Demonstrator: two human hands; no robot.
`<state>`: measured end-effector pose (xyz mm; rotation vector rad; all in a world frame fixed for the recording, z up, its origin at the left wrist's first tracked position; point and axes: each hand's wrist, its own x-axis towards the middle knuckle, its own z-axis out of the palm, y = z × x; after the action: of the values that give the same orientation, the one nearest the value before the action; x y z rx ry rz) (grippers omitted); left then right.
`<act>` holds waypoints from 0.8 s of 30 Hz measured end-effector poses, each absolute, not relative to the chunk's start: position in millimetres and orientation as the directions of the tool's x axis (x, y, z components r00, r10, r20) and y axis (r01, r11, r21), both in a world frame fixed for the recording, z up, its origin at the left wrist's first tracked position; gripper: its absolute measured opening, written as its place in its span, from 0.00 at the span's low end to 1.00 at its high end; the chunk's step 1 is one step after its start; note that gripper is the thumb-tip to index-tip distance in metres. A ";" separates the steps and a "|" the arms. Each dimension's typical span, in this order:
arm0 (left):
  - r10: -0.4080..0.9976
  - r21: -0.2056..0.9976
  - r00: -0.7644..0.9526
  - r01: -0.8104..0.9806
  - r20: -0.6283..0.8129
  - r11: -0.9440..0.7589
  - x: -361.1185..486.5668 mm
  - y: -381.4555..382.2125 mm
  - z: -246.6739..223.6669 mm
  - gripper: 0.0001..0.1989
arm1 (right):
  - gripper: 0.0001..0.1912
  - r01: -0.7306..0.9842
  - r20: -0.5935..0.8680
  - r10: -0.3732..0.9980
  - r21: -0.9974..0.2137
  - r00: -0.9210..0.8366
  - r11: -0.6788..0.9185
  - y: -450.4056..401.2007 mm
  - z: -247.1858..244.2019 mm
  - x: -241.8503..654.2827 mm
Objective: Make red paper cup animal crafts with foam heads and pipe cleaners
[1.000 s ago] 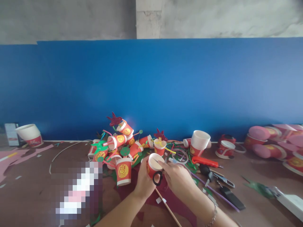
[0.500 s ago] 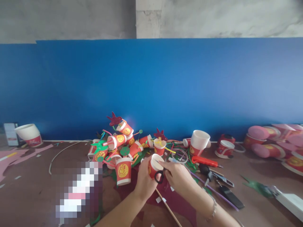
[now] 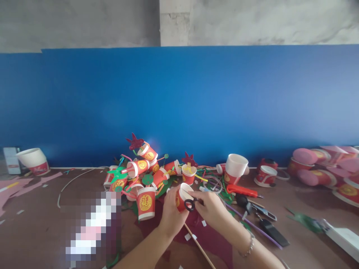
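My left hand (image 3: pixel 171 213) is wrapped around a red and white paper cup (image 3: pixel 181 200), with its pale round end tilted up toward the right. My right hand (image 3: pixel 211 209) is at the cup's right side, its index finger reaching to the rim and the other fingers curled. Between the hands, against the cup, is a black loop that looks like the handle of scissors (image 3: pixel 189 204); the blades cannot be made out. Just beyond my left hand stands another red cup (image 3: pixel 146 203) with a gold emblem. Below the cup lies a thin wooden stick (image 3: pixel 199 246).
Red cups decorated with green and maroon cut-outs (image 3: pixel 140 166) are heaped at the back. Stacked white cups (image 3: pixel 236 166), an orange-red cutter (image 3: pixel 242 191), a black key fob (image 3: pixel 272 231) and a glue gun (image 3: pixel 343 237) lie rightward. A maroon sheet (image 3: pixel 209 243) is underneath. A blue panel (image 3: pixel 179 104) stands behind.
The black loop has shifted slightly upward beside the cup. My right index finger has drawn back a little from the cup's opening; my left hand keeps its hold.
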<state>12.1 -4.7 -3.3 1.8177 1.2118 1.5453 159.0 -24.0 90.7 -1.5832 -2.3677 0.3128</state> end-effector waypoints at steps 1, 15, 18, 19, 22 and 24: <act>0.848 0.807 -0.011 0.316 0.529 -0.499 12.0 -4.6 -3.5 0.28 | 0.22 0.882 0.101 0.929 -0.291 -0.356 0.370 -24.6 90.7 157.7; 0.854 0.812 0.034 0.291 0.520 -0.506 11.6 -3.8 -4.2 0.26 | 0.26 0.922 0.104 0.933 -0.149 -0.344 0.357 -24.9 86.6 154.6; 0.849 0.815 0.016 0.271 0.528 -0.512 11.6 -3.5 -4.1 0.26 | 0.24 0.909 0.081 0.935 -0.219 -0.346 0.355 -24.2 87.6 155.1; 0.850 0.817 -0.001 0.275 0.527 -0.506 11.6 -3.4 -3.8 0.25 | 0.23 0.888 0.086 0.931 -0.282 -0.355 0.364 -23.7 88.2 155.8; 0.860 0.825 -0.023 0.294 0.510 -0.482 11.1 -3.2 -2.9 0.25 | 0.24 0.845 0.116 0.920 -0.365 -0.375 0.391 -23.3 89.3 156.2; 0.862 0.826 0.009 0.283 0.506 -0.488 10.5 -3.4 -2.9 0.25 | 0.26 0.891 0.090 0.929 -0.263 -0.360 0.371 -25.1 89.6 154.0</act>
<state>10.5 -3.4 -2.9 1.7881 1.1742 1.5015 154.0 -25.1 89.6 -1.6280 -2.4080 0.2476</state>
